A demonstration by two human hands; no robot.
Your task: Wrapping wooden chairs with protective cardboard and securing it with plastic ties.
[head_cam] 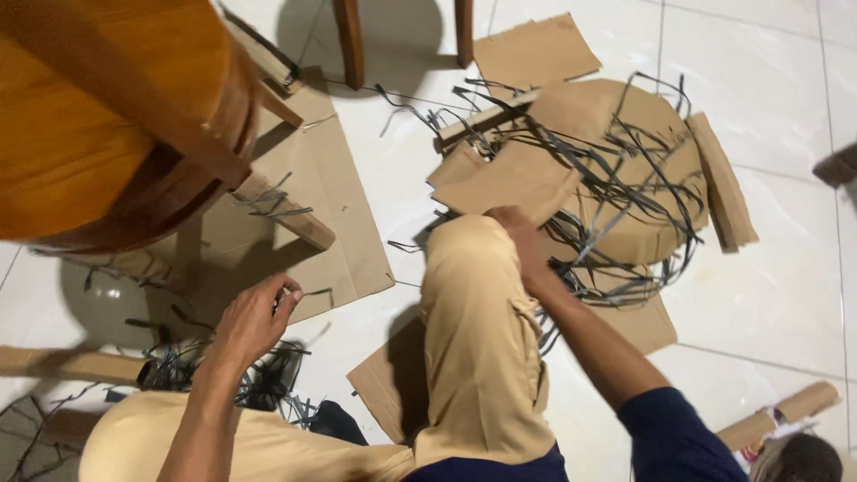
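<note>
Presently listed, on a white tiled floor (768, 295): left hand (254, 317), fingers curled, pinching a thin dark strip (314, 292) at the near edge of a flat cardboard sheet (330, 214). Right hand (522, 241), reaching past a raised knee in tan trousers (478, 321), fingers closed on a cardboard piece (513, 178) at the edge of a round cardboard bundle (625, 178) tangled in dark strapping (616, 223). Wooden stool (107, 107), tipped, at far left. Cardboard tube (786, 411), near right.

Brown cardboard pieces (527, 178), dark grey strips (625, 205), honey-orange wooden table (98, 116), tan trousers (478, 339), white floor tiles (786, 295)
</note>
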